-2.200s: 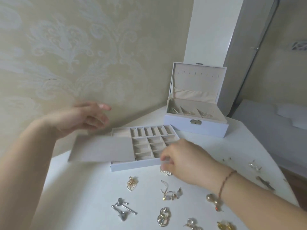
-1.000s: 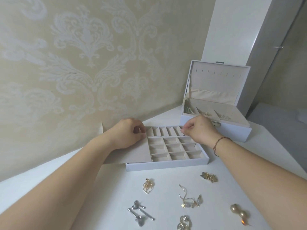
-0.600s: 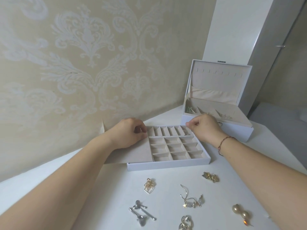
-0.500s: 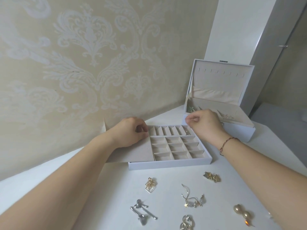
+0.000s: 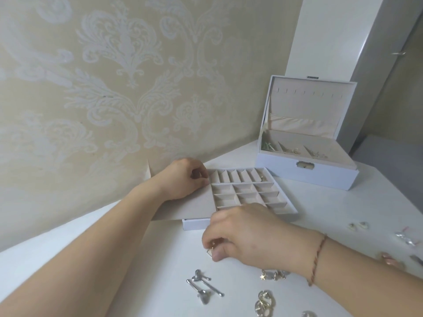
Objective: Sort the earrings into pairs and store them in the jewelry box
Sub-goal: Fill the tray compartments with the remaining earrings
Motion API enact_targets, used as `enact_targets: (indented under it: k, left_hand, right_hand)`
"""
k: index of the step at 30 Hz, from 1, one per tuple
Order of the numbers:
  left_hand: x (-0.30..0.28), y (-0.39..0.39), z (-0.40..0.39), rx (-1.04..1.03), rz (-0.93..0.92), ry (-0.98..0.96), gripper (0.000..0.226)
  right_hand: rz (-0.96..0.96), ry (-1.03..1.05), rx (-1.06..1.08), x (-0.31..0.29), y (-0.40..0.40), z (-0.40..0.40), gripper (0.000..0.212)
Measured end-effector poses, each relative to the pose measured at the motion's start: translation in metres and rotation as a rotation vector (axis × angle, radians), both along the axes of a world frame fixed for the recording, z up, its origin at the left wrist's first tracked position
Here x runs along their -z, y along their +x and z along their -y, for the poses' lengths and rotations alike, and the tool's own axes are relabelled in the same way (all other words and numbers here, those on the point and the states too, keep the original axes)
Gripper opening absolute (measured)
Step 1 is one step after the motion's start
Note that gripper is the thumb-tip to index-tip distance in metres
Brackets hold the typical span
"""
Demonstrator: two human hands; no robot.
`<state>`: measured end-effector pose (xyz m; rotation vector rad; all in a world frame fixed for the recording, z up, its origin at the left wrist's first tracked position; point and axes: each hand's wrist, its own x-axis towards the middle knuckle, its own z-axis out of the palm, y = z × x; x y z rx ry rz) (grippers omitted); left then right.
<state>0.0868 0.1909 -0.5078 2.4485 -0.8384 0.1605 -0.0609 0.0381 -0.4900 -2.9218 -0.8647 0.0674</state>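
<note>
A white divided tray point(image 5: 289, 210) lies on the white table, its grey flap point(image 5: 194, 208) folded out to the left. My left hand point(image 5: 183, 179) rests on that flap at the tray's far left corner, fingers curled on its edge. In front of the tray, my right hand point(image 5: 242, 234) pinches the gold cage-shaped earrings point(image 5: 210, 250) at the table surface. A small earring point(image 5: 262, 178) sits in the tray's far right slot. The open jewelry box point(image 5: 304, 172) stands behind, with several earrings inside.
Loose earrings lie on the table near me: silver bar pair point(image 5: 202, 288), gold-silver hoops point(image 5: 263, 302), star dangles point(image 5: 273, 275), small white studs point(image 5: 358, 225), a rose-gold piece point(image 5: 391, 259). The patterned wall is close on the left. The table's right edge drops off past the box.
My right hand has left the tray's far right corner and come down to the gold cage earrings in front of the tray. The left hand has stayed on the flap.
</note>
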Motion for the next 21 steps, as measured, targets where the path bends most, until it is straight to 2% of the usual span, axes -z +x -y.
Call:
enact_targets:
  k: [5,8,10,13,21]
  left_hand:
    - [0.001,0.001,0.000,-0.001,0.000,-0.002,0.013]
    - [0.001,0.002,0.000,0.003,0.007,0.001,0.013]
    - [0.001,0.002,0.000,0.004,0.009,0.006,0.013]
    - [0.001,0.003,0.000,0.004,-0.005,0.007,0.013]
    - [0.001,0.003,-0.001,0.007,0.006,0.008,0.013]
  right_hand:
    - [-0.116,0.197,0.084,0.003,0.003,0.015,0.012]
    - [-0.146,0.437,0.160,-0.007,0.015,0.027,0.013]
    - [-0.080,0.590,0.262,-0.013,0.031,0.034,0.018]
    - [0.057,0.595,0.386,-0.009,0.062,0.040,0.021]
    - [-0.014,0.509,0.403,-0.001,0.082,0.046,0.015]
